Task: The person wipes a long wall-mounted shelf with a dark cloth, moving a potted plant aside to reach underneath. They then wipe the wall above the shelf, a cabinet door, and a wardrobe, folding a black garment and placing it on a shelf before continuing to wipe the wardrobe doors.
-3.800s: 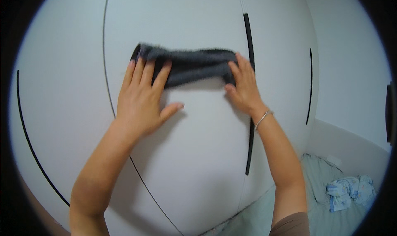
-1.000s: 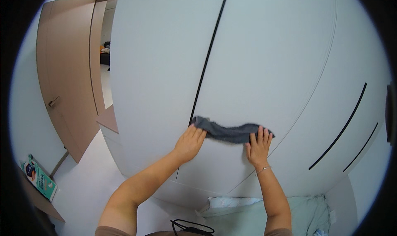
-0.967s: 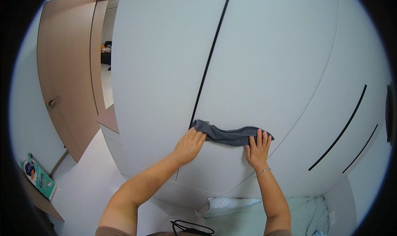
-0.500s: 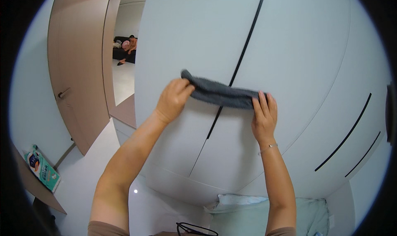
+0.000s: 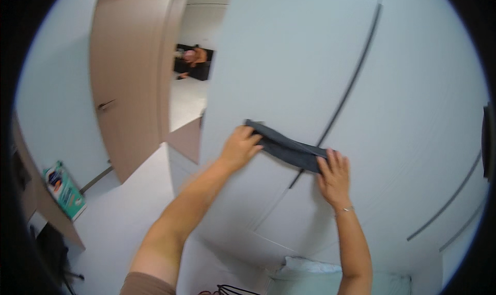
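A long, folded dark grey cloth [image 5: 289,149] is stretched between my two hands in front of the white wardrobe [image 5: 289,62]. Its far left end is pinched by my left hand [image 5: 242,147], fingers curled over the edge. At the other end my right hand [image 5: 335,175] grips the cloth, fingers on top and the thumb side hidden. The cloth slopes down slightly to the right. Whether it touches the wardrobe door behind it I cannot tell. On my right wrist sits a thin bracelet [image 5: 347,209].
To the left a wooden door [image 5: 129,83] stands open, and a person [image 5: 195,57] is on a dark sofa in the room beyond. A green and white package [image 5: 66,191] leans near the wall. Below right lies a pale green bed [image 5: 315,284]; dark cables or straps [image 5: 232,290] show at the lower edge.
My view has swung left, so the door and wardrobe appear farther right. Both hands and the cloth sit lower in the picture, still held at both ends.
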The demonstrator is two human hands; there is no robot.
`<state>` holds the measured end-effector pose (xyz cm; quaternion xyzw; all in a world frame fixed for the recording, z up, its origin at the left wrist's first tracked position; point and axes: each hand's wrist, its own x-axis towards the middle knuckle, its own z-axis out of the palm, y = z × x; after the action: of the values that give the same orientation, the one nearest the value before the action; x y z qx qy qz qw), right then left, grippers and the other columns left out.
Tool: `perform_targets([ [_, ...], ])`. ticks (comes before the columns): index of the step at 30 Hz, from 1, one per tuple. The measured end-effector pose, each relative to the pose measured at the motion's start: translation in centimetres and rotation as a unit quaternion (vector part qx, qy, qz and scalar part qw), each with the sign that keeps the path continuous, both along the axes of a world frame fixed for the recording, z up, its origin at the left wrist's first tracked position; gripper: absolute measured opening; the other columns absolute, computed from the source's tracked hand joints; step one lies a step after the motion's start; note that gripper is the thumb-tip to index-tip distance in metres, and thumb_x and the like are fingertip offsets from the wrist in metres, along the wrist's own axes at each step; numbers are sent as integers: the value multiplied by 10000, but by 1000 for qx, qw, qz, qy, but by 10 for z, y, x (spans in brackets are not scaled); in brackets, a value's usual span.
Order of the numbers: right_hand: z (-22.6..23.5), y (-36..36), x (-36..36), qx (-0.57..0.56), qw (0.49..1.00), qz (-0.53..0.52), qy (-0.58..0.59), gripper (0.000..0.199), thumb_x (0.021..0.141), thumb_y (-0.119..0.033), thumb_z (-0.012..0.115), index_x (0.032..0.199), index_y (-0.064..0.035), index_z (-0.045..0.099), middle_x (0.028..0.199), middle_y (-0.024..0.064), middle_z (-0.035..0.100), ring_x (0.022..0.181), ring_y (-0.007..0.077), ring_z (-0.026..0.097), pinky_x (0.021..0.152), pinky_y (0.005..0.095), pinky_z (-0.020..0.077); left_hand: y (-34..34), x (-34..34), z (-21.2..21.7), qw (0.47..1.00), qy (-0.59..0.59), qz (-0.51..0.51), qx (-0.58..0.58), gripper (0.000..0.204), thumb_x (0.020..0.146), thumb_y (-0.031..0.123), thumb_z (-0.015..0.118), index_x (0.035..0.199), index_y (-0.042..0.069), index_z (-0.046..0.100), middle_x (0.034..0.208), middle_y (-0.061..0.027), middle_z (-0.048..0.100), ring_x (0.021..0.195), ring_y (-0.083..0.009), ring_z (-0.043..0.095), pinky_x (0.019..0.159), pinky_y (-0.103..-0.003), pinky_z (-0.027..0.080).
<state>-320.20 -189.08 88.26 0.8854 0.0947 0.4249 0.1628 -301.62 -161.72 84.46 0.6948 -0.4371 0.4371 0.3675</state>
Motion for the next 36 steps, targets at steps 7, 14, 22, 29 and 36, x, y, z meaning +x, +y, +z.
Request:
perform_targets([
  [7,-11,-14,-17,-21,1000,-12,0,666,704,-35,710,1329,-184,535,1473,125,419,1338,350,391,1138,548,226,-27,-10,-5,993,86,63,-46,580,762,155,749,1271,70,483,1204,-136,535,1079,-359,509,925,-432,460],
  [14,-30,-16,-4,-24,999,-24,-14,505,813,-69,643,1301,-174,569,1448,88,464,1313,294,435,1111,580,241,-40,-10,-21,971,195,118,-77,501,793,150,709,1250,131,504,1098,-132,552,1064,-347,531,866,-429,477],
  [22,-15,9,-16,-19,999,37,31,359,832,-25,576,1163,-133,664,1343,75,564,1241,297,505,1070,508,340,5,-32,-45,944,317,92,25,289,766,130,733,1002,95,570,984,-125,561,956,-348,582,773,-438,479],
  [29,-18,109,0,0,993,113,24,374,761,12,636,1112,-112,665,1256,107,600,1171,301,543,1001,498,398,144,-62,-61,970,225,91,-28,313,750,88,733,971,60,512,1155,-177,575,1082,-347,556,903,-406,442],
  [36,-36,300,57,168,934,302,89,263,753,40,628,993,-67,643,988,85,674,879,301,643,774,403,503,387,-107,-78,855,483,-43,-187,287,798,25,698,999,86,503,963,-10,569,826,-88,541,695,-238,462],
])
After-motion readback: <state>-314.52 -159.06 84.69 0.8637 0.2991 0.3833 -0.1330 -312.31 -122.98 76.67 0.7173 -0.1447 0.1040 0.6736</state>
